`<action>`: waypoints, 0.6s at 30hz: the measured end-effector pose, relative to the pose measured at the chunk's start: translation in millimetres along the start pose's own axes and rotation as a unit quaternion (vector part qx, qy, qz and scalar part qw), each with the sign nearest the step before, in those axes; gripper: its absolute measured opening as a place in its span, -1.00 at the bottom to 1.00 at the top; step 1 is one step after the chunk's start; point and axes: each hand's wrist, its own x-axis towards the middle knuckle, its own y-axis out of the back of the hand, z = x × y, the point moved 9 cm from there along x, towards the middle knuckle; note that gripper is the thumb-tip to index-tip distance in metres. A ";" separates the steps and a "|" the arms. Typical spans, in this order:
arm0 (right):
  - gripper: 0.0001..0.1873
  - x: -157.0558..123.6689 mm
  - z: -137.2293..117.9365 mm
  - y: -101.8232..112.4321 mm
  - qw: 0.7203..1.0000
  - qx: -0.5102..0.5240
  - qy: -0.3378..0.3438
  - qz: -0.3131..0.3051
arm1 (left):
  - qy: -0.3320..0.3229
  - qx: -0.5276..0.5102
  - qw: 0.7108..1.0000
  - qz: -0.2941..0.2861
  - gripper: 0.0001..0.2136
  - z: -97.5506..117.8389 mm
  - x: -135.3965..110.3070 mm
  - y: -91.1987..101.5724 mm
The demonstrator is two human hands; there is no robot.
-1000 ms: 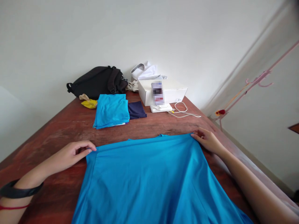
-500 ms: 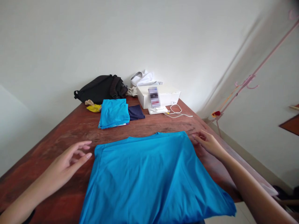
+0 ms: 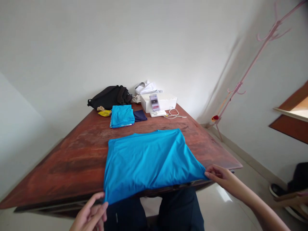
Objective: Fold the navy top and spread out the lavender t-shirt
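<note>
A bright blue garment (image 3: 149,160) lies spread flat on the near half of a dark red wooden table (image 3: 72,160), its lower edge hanging over the front edge. My left hand (image 3: 90,215) pinches the garment's lower left corner below the table edge. My right hand (image 3: 220,175) pinches the lower right corner, just off the table's front right edge. Both hands have fingers closed on the cloth.
A folded blue cloth stack (image 3: 122,116) with a dark navy piece (image 3: 140,115) sits at the far end. Behind it are a black bag (image 3: 109,96), a yellow item (image 3: 105,113), a white box (image 3: 160,102) and a white charger with cable (image 3: 168,114). A pink coat stand (image 3: 240,83) stands at right.
Both hands left the garment's top corners, drew back toward me and took hold of its bottom corners. The view pulled back from the table.
</note>
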 end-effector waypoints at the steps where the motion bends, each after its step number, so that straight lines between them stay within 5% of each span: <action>1: -0.60 -4.8 1.3 -4.1 1.000 0.007 -0.006 0.006 | -0.011 -0.004 1.000 0.002 -0.29 2.4 -1.5 -3.6; 6: -0.52 -26.6 11.1 -18.7 0.995 0.074 -0.035 0.063 | -0.055 -0.011 0.997 0.048 -0.27 1.3 -9.4 -1.4; 11: -0.51 -36.5 12.1 -19.9 0.988 0.113 -0.015 0.107 | -0.073 -0.013 0.997 0.025 -0.29 -8.4 -18.1 -5.7; 18: -0.48 -27.3 7.3 -26.9 0.989 0.104 0.004 0.106 | -0.085 0.001 0.996 0.038 -0.38 -14.7 -18.3 -9.4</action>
